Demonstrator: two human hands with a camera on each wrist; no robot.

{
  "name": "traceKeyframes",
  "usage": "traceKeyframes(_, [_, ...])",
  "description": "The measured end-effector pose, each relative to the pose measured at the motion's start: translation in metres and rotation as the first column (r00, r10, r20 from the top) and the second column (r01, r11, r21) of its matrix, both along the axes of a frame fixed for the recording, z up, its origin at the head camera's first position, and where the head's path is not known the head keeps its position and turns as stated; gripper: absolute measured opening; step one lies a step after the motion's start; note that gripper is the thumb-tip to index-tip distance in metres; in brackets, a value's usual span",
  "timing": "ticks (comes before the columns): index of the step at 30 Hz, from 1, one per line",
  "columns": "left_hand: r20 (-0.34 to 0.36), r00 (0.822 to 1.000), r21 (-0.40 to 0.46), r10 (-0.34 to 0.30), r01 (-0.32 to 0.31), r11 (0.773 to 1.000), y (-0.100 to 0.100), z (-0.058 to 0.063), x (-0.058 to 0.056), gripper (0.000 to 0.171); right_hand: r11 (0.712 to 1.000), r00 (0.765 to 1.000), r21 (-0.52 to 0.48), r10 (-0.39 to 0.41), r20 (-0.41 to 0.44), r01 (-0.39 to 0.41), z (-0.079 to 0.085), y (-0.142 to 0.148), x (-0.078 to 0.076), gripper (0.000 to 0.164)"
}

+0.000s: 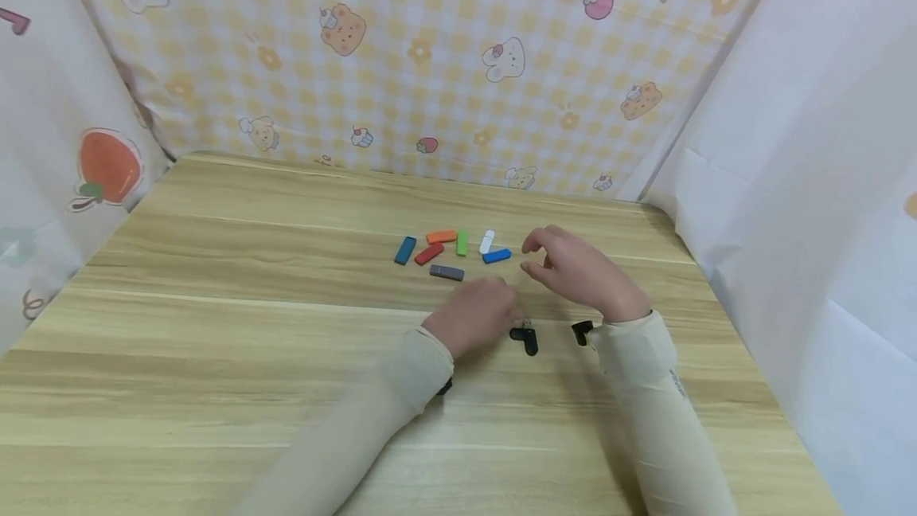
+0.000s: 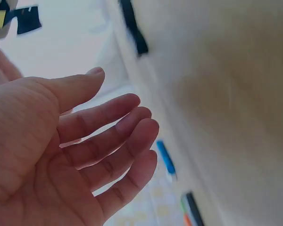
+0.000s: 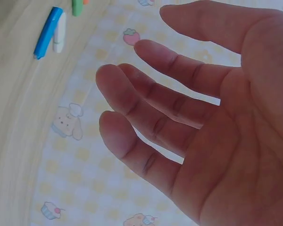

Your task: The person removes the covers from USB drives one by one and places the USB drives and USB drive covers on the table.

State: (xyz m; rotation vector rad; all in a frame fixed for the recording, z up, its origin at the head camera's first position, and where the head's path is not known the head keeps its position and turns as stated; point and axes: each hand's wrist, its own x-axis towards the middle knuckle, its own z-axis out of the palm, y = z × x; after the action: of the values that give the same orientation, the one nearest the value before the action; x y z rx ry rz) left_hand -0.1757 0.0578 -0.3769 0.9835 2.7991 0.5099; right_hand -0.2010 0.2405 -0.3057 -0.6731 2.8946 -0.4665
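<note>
On the wooden table lies a black swivel USB stick point(image 1: 531, 340) with its metal plug showing. My left hand point(image 1: 476, 314) hovers just left of it, fingers loosely bent and nothing in the palm, as the left wrist view shows. Farther back and to the right, my right hand point(image 1: 573, 267) is raised with relaxed, slightly curved fingers and holds nothing. Its fingertips are nearest to a blue USB stick point(image 1: 497, 256), which lies close to a white one point(image 1: 487, 242). A grey USB stick point(image 1: 447, 272) lies beyond my left hand.
Left of the white stick are a green stick point(image 1: 462, 243), an orange one point(image 1: 441, 237), a red one point(image 1: 430, 253) and a dark teal one point(image 1: 405, 251). A checked cloth point(image 1: 430, 62) hangs behind the table point(image 1: 215, 341), with white cloth at both sides.
</note>
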Motion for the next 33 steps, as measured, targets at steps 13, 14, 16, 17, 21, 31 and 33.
traceKeyframes(13, [0.039,0.972,0.119,0.232,-0.235,0.965,-0.056,0.035,-0.026,0.03,1.0,1.0,0.008,0.0,-0.025,0.0,-0.003,-0.03,-0.022,0.034])
traceKeyframes(14, [0.039,0.969,0.13,0.244,-0.247,0.96,-0.06,0.037,-0.026,0.03,1.0,1.0,0.008,-0.001,-0.021,0.001,-0.004,-0.031,-0.024,0.035])
traceKeyframes(16, [0.028,0.963,0.152,0.268,-0.269,0.951,-0.068,0.041,-0.027,0.03,1.0,1.0,0.008,-0.002,-0.017,0.002,-0.006,-0.033,-0.028,0.037])
traceKeyframes(17, [0.022,0.96,0.164,0.279,-0.279,0.946,-0.072,0.043,-0.027,0.03,1.0,1.0,0.008,-0.003,-0.015,0.003,-0.007,-0.034,-0.029,0.038])
traceKeyframes(21, [-0.008,0.949,0.207,0.315,-0.307,0.929,-0.084,0.05,-0.027,0.031,1.0,1.0,0.014,0.001,-0.013,-0.001,-0.009,-0.036,-0.036,0.041])
traceKeyframes(31, [-0.015,0.929,0.256,0.371,-0.355,0.899,-0.103,0.064,-0.026,0.039,0.999,1.0,0.051,-0.01,0.025,0.008,-0.022,-0.035,-0.052,0.045])
traceKeyframes(33, [-0.014,0.927,0.25,0.375,-0.36,0.899,-0.105,0.065,-0.026,0.041,0.998,0.999,0.069,-0.013,0.048,0.01,-0.028,-0.035,-0.055,0.046])
